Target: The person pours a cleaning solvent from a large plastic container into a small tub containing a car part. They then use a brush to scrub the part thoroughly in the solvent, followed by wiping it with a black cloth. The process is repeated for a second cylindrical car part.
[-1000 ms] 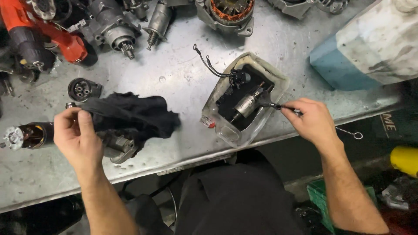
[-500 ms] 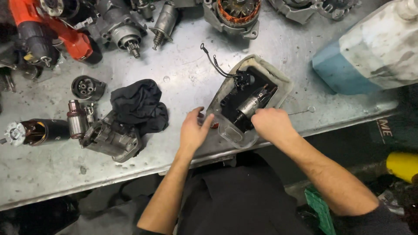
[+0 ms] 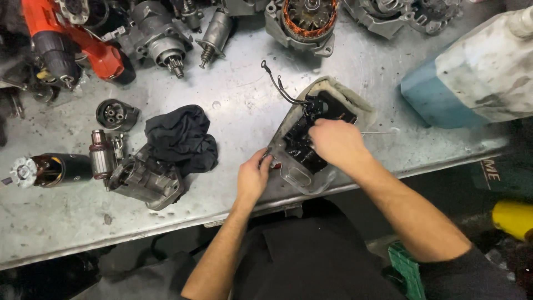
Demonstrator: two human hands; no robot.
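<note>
Both hands at a grimy plastic tray (image 3: 297, 178) of black oily parts.
The right hand (image 3: 335, 143) curls over a greasy part inside; the left hand (image 3: 254, 176) pinches the tray's translucent near rim. Crumpled black cloth (image 3: 180, 139) lies left on the scratched metal tabletop (image 3: 239, 100).

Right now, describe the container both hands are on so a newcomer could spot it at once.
Start at the grey metal workbench and go to its near edge, right of the crumpled black rag. There lies a shallow clear plastic tray, dark with oily liquid; the left hand grips its near-left rim and the right hand reaches inside. Unlike the metal motor parts around it, it is see-through, with black wires trailing out.
</note>
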